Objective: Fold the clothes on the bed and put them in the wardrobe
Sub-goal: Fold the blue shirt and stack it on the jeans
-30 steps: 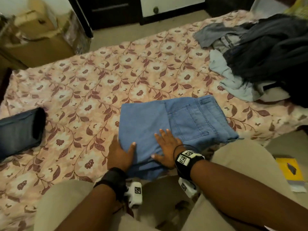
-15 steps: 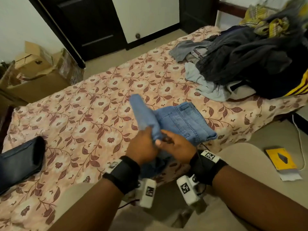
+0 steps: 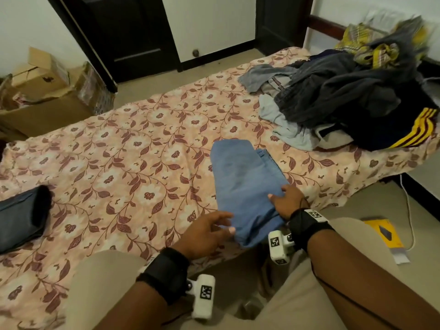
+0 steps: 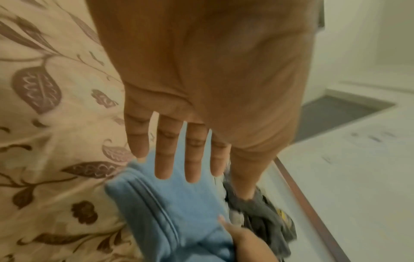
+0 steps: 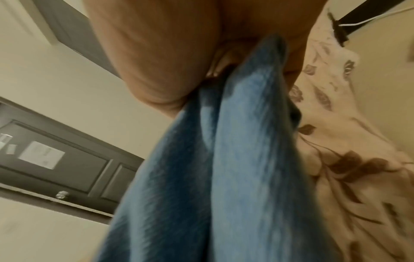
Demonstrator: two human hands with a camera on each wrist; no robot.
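My right hand (image 3: 287,203) has its grip on the near right edge of the folded blue jeans (image 3: 247,186). The right wrist view shows the denim layers bunched between my thumb and curled fingers, so I am pinching the stack there, I judge to keep the layers from sliding apart. My left hand (image 3: 206,231) holds nothing: its fingers (image 4: 192,159) are straight and spread, lying over the near left corner of the jeans, with the fingertips on or just above the cloth. Which of the two, I cannot tell. I read that flat hand as the smoothing and steadying one, keeping the fold down while the right hand pins the other side.

The jeans lie as a narrow stack on the near right part of the bed (image 3: 119,151), long side running away from me, near end at the bed's edge by my knees. A strip of the waistband shows on the far right side, so the top layer does not cover the lower one squarely.

A dark folded garment (image 3: 21,220) sits at the near left edge of the bed, well apart from the jeans. I take it for one already done and parked out of the way. The pile of unfolded clothes (image 3: 345,101) lies at the far right of the bed, kept clear of my working patch. Much of the task remains, by my judgement: that pile is unfolded, and nothing here is in a wardrobe.
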